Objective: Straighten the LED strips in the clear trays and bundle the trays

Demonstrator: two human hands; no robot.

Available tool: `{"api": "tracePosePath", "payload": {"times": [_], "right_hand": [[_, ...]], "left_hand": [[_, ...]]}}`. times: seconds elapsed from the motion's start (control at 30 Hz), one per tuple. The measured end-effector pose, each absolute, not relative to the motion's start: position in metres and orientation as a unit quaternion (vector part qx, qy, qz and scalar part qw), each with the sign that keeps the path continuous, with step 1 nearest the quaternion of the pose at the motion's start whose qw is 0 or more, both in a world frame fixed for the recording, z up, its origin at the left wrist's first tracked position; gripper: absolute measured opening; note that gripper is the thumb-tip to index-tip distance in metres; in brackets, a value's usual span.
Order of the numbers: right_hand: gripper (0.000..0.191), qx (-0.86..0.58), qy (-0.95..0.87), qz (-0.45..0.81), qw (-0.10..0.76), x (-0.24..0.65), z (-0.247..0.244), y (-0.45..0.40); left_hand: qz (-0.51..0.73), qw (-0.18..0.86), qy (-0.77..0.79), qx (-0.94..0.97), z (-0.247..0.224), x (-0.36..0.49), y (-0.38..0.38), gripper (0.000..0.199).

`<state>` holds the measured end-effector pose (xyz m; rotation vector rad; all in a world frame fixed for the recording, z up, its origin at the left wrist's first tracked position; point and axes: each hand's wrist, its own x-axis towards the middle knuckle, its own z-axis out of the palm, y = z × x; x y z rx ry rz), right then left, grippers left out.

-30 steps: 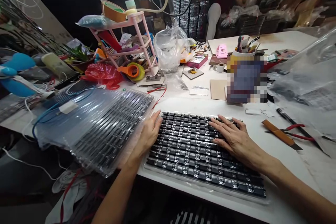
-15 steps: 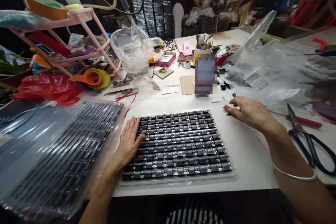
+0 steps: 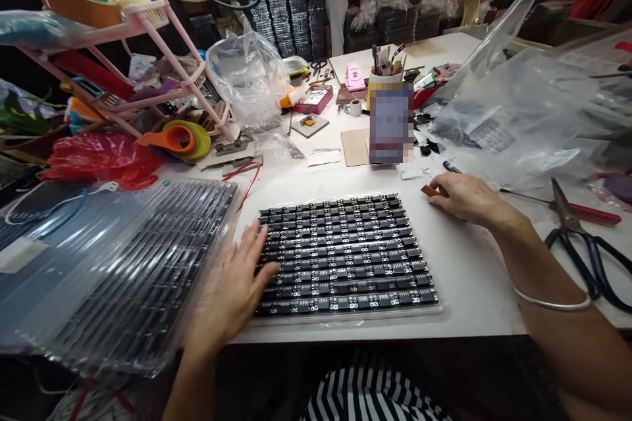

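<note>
The clear tray [image 3: 439, 310] lies flat on the white table [image 3: 474, 289], near its front edge, and it carries many rows of black strips [image 3: 340, 250]. The left hand [image 3: 237, 289] is at the left side of this tray. Its fingers are open and a little spread, and the thumb reaches over the ends of the strips; whether it presses them, I cannot tell.

The right hand [image 3: 464, 197] is on the table to the right of the tray, apart from it. Its fingers are closed on a brown piece [image 3: 427, 191], of which only one end can be seen.

To the left there are more filled trays [image 3: 148, 276] under clear plastic. To the right lie the scissors [image 3: 575, 230] and, beside them, a tool with a red handle [image 3: 592, 213]. Behind the tray, a blurred upright object [image 3: 390, 125] stands before a cup of pens [image 3: 378, 84].
</note>
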<state>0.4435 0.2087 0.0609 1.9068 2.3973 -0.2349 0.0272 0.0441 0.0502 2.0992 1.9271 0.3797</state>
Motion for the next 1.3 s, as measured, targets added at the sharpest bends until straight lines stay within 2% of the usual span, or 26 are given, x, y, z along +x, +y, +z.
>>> {"api": "tracePosePath", "payload": {"times": [0.1,0.2,0.3,0.43,0.9,1.0,1.17,1.3], "right_hand": [[0.022,0.600,0.796,-0.075,-0.035,0.435,0.064,0.202],[0.023,0.578,0.798,-0.129,-0.106,0.421,0.071,0.194],[0.023,0.555,0.812,-0.166,-0.074,0.411,0.074,0.188],[0.029,0.547,0.825,-0.140,-0.028,0.407,0.072,0.186],[0.030,0.495,0.855,-0.152,-0.029,0.407,0.069,0.184],[0.030,0.501,0.850,-0.147,-0.074,0.406,0.072,0.184],[0.018,0.533,0.808,-0.137,-0.210,0.402,0.083,0.182],[0.016,0.550,0.769,-0.142,-0.292,0.398,0.092,0.177]], "left_hand": [[0.086,0.074,0.605,0.788,0.060,0.063,0.014,0.065],[0.070,0.026,0.558,0.827,0.060,0.098,-0.004,0.072],[0.065,0.007,0.548,0.834,0.056,0.119,-0.008,0.073],[0.060,0.026,0.550,0.832,0.051,0.131,-0.007,0.073],[0.072,0.008,0.545,0.835,0.041,0.136,-0.009,0.069],[0.072,0.000,0.544,0.836,0.040,0.136,-0.009,0.068],[0.069,0.024,0.551,0.831,0.042,0.137,-0.010,0.065],[0.082,0.031,0.564,0.821,0.043,0.136,-0.011,0.064]]}}
